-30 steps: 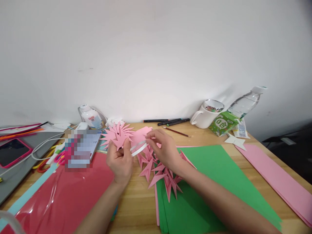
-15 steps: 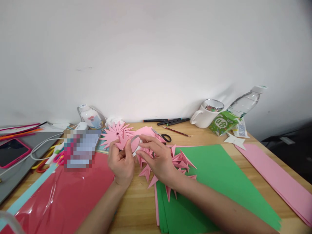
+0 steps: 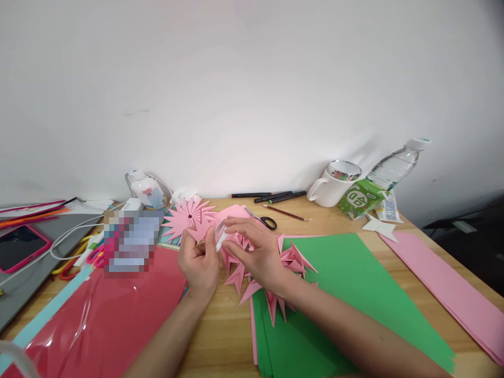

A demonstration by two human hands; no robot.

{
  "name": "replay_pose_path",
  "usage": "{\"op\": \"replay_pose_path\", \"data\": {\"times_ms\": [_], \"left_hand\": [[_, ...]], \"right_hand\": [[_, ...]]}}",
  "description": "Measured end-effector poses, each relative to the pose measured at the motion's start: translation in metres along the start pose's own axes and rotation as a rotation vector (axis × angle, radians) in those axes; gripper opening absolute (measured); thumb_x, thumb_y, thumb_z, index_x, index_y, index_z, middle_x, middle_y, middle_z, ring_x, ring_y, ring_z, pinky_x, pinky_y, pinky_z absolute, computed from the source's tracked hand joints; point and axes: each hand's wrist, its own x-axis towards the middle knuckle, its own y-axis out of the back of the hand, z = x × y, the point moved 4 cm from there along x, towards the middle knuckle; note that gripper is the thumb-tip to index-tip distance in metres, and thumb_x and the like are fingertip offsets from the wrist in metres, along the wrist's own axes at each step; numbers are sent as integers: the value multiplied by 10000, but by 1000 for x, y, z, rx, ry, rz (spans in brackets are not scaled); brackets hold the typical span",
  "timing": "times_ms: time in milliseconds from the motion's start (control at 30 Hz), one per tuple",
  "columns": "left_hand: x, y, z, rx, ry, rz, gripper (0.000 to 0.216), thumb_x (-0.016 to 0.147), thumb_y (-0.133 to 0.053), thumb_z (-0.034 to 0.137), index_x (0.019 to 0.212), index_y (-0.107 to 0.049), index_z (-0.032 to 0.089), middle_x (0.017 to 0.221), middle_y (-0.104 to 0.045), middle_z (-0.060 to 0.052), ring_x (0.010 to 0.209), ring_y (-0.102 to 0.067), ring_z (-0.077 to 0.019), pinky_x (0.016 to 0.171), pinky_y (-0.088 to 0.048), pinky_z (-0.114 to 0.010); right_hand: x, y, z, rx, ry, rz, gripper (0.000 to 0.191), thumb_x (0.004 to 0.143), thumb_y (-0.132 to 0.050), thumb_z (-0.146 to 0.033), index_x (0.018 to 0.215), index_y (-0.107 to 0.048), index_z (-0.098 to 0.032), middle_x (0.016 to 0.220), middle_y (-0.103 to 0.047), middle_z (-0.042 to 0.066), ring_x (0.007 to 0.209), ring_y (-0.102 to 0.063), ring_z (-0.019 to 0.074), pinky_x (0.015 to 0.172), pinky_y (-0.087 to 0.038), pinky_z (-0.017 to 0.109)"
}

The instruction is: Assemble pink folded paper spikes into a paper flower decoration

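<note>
My left hand (image 3: 200, 260) is closed, pinching a small pink paper piece (image 3: 201, 231) with a white strip (image 3: 219, 234) on it. My right hand (image 3: 255, 249) is closed too, its fingertips pinching the same white strip from the right. Beneath my hands lies a pile of pink spiky folded paper pieces (image 3: 271, 273) on the wooden table (image 3: 220, 325). A finished pink spiky paper flower (image 3: 188, 218) lies just behind my left hand.
Green paper sheets (image 3: 346, 294) lie to the right, red paper in plastic (image 3: 98, 320) to the left, pink sheets (image 3: 449, 289) at far right. Scissors (image 3: 263, 220), pens (image 3: 271, 197), a white mug (image 3: 334, 184), a water bottle (image 3: 394, 168), a glue bottle (image 3: 146, 189) and a phone (image 3: 19, 244) stand behind.
The white strip, stretched between my hands a second ago, is now drawn in short against the pink piece. My right hand has moved left, close to my left hand, uncovering the scissors.
</note>
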Motion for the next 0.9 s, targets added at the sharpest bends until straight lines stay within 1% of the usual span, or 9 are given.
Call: {"op": "replay_pose_path", "data": {"times_ms": [133,233,300,400,500,600,700,767,900], "left_hand": [[-1,0,7,70,-79,14,192,751,-631,338,722,-524,181,514,-489,81,307,-407,-36,336,-295,-177],[-2,-3,9,15,-35,-26,182,763,-617,352,771,-539,188,466,-490,94,266,-400,-41,296,-283,-173],[-3,-4,9,-28,3,-57,193,757,-622,365,790,-547,190,449,-504,95,255,-400,-46,278,-284,-172],[-2,-6,8,-74,44,-96,207,747,-629,375,736,-531,194,425,-506,94,250,-402,-52,264,-281,-173],[-1,-8,8,-96,71,-125,217,744,-633,370,691,-514,197,380,-464,102,236,-383,-55,251,-248,-173],[0,-10,11,-126,85,-170,197,745,-630,366,715,-542,192,384,-471,98,232,-370,-53,251,-234,-176],[-1,-13,13,-152,99,-217,174,741,-633,350,738,-566,189,393,-478,93,236,-374,-53,254,-229,-173],[-1,-14,12,-169,117,-249,172,739,-635,342,710,-553,193,373,-459,96,234,-383,-58,254,-233,-169],[-2,-16,9,-206,162,-290,197,741,-626,354,675,-523,200,323,-431,98,217,-385,-73,245,-242,-170]], "right_hand": [[-3,-2,1,7,-36,0,243,765,-599,-115,977,-611,-235,1012,-652,52,1008,-589,181,892,-484,360],[-6,-5,6,105,-91,-25,399,772,-602,-157,1153,-526,-247,1120,-601,62,1056,-571,178,935,-474,368],[-6,-6,10,167,-116,-37,463,774,-609,-192,1213,-472,-242,1164,-567,70,1073,-562,174,949,-472,364],[-3,-5,13,154,-123,-53,384,763,-633,-226,1132,-526,-228,1108,-579,67,1046,-564,169,931,-486,351],[3,0,12,83,-100,-67,271,749,-658,-228,1010,-584,-213,1050,-604,72,1008,-572,171,901,-490,346],[7,3,10,19,-76,-89,136,767,-637,-194,901,-608,-201,996,-634,71,976,-581,172,884,-472,350],[9,4,9,18,-96,-90,58,781,-612,-175,835,-601,-195,924,-649,56,914,-596,164,833,-474,329],[9,5,9,23,-119,-78,16,794,-592,-181,800,-590,-195,881,-649,45,893,-599,163,811,-474,320],[8,4,9,47,-161,-78,43,825,-544,-196,790,-569,-188,866,-635,41,884,-596,156,798,-471,304]]}}
